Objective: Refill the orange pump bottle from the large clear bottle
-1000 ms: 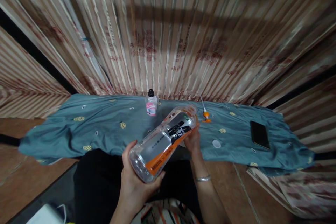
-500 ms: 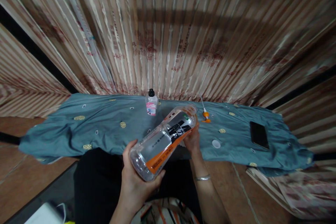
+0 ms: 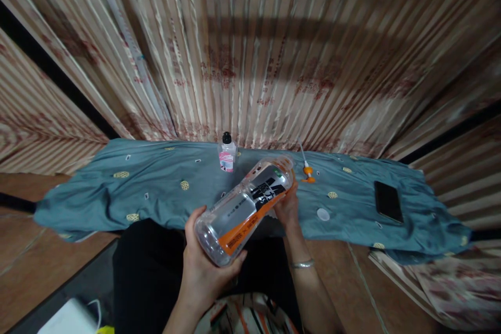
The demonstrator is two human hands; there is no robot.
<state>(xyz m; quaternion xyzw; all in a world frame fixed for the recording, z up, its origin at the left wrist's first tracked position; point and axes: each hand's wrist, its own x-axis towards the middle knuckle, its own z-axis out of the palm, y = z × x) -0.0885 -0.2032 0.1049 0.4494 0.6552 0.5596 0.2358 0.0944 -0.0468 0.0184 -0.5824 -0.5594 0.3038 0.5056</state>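
Hardly anything has moved since the earlier frame: the scene sits slightly farther right in view, and the base of the large bottle [image 3: 245, 214] is a touch higher.

At the lower left lies a white object [image 3: 68, 318] beside the person's leg. Next comes the left hand [image 3: 207, 276], its thumb and fingers spread as wide as the bottle's base and cupped around it. Beyond, the small bottle [image 3: 227, 159] stands upright on the blue-green cloth [image 3: 164, 203]. The large bottle is held tilted above the person's lap and the cloth's near edge, base toward the person, neck up and to the right. There the right hand [image 3: 287, 209] grips its upper end; most of those fingers are hidden, so their spread cannot be told. Farther right lie an orange pump [image 3: 308, 172], a white disc [image 3: 323, 214] and a black phone [image 3: 388, 201].

Smooth plastic could slip into the lap if the left fingers loosen; a swing of the neck could knock the small bottle or the pump. Whether liquid is inside, and might spill, cannot be told.

Counted: 2 hands, 2 bottles, 1 pump, 1 disc, 1 phone, 1 white object, 1 cloth.
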